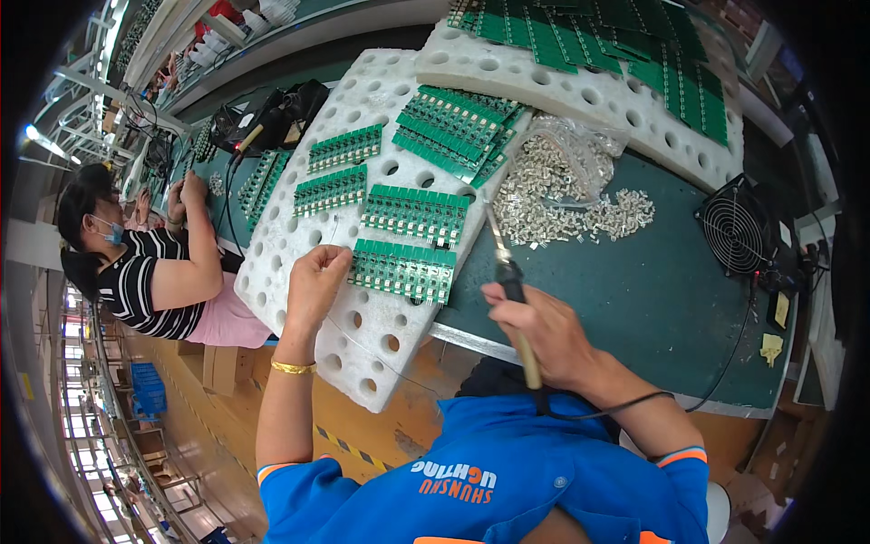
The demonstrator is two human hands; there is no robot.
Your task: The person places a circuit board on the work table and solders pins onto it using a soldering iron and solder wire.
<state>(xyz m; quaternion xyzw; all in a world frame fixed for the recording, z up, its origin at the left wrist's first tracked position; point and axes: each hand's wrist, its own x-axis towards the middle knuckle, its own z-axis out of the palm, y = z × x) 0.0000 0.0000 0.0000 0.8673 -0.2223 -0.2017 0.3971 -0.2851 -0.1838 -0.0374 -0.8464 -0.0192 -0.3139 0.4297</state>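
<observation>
"Head view: what does the right hand have?"

"It's wrapped around the handle of a soldering iron, whose tip is just beside the loose white components."

"And the left hand?"

"Thumb and forefinger pinched together, seemingly on a thin wire, by the left end of the nearest circuit board."

"Where's that board?"

"On the holed white foam sheet, just below a similar board; the foam overhangs the green surface."
</observation>
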